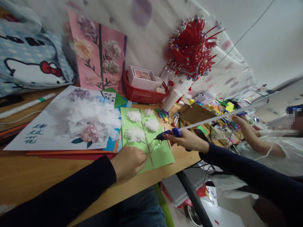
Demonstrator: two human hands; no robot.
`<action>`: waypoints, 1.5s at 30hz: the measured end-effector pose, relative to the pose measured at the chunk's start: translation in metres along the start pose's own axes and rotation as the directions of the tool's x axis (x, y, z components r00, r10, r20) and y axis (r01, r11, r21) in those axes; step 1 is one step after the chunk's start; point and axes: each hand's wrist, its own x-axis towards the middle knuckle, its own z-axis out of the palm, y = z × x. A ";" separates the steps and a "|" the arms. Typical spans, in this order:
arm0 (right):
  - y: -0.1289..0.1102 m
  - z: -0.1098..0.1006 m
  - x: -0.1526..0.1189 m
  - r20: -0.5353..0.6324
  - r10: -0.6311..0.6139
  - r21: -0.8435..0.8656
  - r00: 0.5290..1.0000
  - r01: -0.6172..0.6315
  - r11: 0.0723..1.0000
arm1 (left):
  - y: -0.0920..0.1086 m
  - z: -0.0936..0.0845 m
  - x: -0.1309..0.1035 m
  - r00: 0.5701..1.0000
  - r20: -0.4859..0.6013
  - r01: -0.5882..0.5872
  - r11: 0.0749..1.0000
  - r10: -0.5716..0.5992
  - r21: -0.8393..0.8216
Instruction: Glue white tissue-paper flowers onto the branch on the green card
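Observation:
My right hand (188, 140) grips a blue hot glue gun (176, 131), its dark nozzle pointing left over a light-green sheet (163, 154). A long whitish glue stick (213, 119) runs out of the gun's back. Clear, shiny glue shows just below the nozzle. On the sheet are a painted dark-green stem and several white ruffled paper flowers (134, 135); its lower right part has no flower. My left hand (129, 162) rests on the sheet's lower left with fingers curled; whether they pinch anything is hidden.
White tissue pieces (94, 113) and a pink flower lie on a white sheet (54, 138) at left. Behind stand a pink flower picture (94, 72), a red basket (144, 96) and red beaded stems (193, 47). At right, a co-worker's hand (239, 121) is near craft clutter.

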 end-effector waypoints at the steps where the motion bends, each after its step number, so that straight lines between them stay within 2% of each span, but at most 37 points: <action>1: -0.001 0.000 -0.001 -0.015 0.011 -0.021 1.000 -0.011 1.000 | 0.000 0.000 0.000 1.000 0.003 0.002 1.000 -0.002 -0.001; 4: -0.003 0.003 -0.003 -0.038 0.055 -0.040 0.998 -0.057 0.998 | 0.000 -0.001 0.000 1.000 0.005 0.005 1.000 -0.005 0.004; 8: -0.003 0.008 -0.006 -0.056 0.096 0.019 0.994 -0.095 0.995 | -0.001 -0.001 -0.002 1.000 0.018 0.018 1.000 -0.018 0.012; 12: 0.002 0.009 -0.009 -0.007 0.131 0.009 0.991 -0.131 0.991 | -0.002 0.001 -0.003 0.999 0.013 0.031 0.999 -0.031 -0.008; 15: 0.005 0.009 -0.011 0.011 0.136 0.011 0.991 -0.136 0.991 | -0.002 0.002 -0.003 0.999 0.017 0.031 0.999 -0.031 -0.019; 24: 0.008 0.016 -0.007 -0.029 0.158 0.046 0.987 -0.157 0.987 | -0.001 0.003 -0.005 1.000 0.008 0.029 1.000 -0.029 -0.006; 28: 0.010 0.014 -0.010 -0.002 0.188 0.053 0.982 -0.188 0.981 | -0.001 0.002 -0.005 0.999 0.014 0.033 0.999 -0.033 -0.014; 32: 0.012 0.012 -0.013 -0.015 0.132 0.046 0.991 -0.131 0.990 | 0.000 -0.001 -0.003 0.999 0.004 0.033 0.999 -0.033 -0.013; 38: 0.011 0.013 -0.013 -0.007 0.215 0.047 0.977 -0.214 0.976 | -0.002 0.005 -0.008 0.999 -0.041 0.024 0.999 -0.026 -0.031; 41: 0.010 0.010 -0.014 0.000 0.186 0.074 0.983 -0.185 0.980 | -0.002 -0.008 -0.002 0.971 -0.210 0.078 0.981 -0.115 -0.177; 43: 0.009 0.007 -0.014 0.015 0.119 0.094 0.993 -0.120 0.988 | 0.000 -0.031 0.013 0.919 -0.324 0.113 0.936 -0.226 -0.332; 45: 0.008 0.004 -0.014 0.022 0.069 0.128 0.997 -0.071 0.989 | 0.004 -0.060 0.039 0.895 -0.374 0.058 0.895 -0.243 -0.442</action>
